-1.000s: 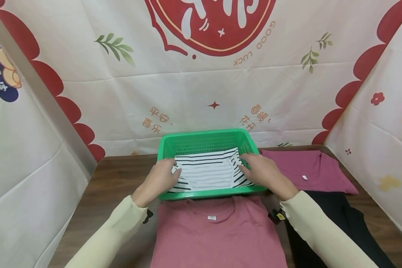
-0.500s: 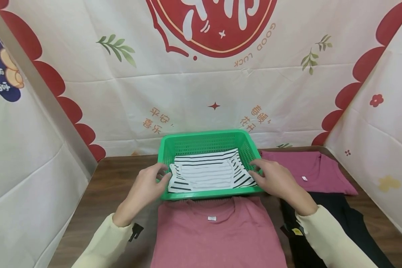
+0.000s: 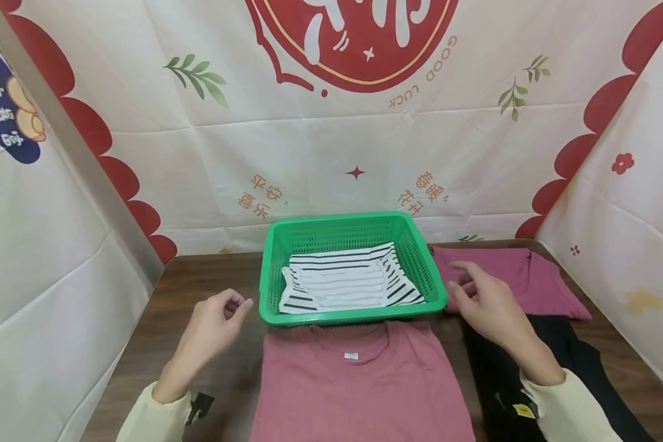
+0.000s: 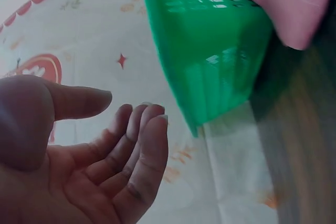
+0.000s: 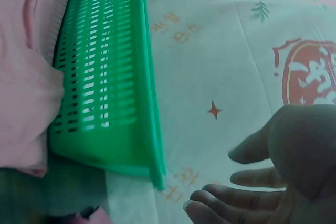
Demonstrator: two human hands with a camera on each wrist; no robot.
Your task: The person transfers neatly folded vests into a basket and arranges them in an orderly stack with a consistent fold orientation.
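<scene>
A folded white garment with black stripes (image 3: 342, 279) lies in the green plastic basket (image 3: 353, 318) at the back of the table. My left hand (image 3: 212, 322) hovers left of the basket, holding nothing; the left wrist view shows its fingers loosely bent with a gap to the thumb. On the other side, my right hand (image 3: 488, 304) is off the basket's right edge, over the folded clothes there, its fingers relaxed and without any object. A pink T-shirt (image 3: 364, 387) lies flat in front of the basket, its neckline by the basket's near side.
To the right, a folded magenta shirt (image 3: 497, 276) lies at the back, with black folded clothing (image 3: 563, 362) nearer me. The brown wooden table (image 3: 199, 273) ends at a printed white cloth backdrop (image 3: 309, 153), with cloth walls on both sides.
Both hands have let go of the striped garment in the basket and drawn apart, the left to the left and the right to the right, both closer to me. The garment stays in the basket.
</scene>
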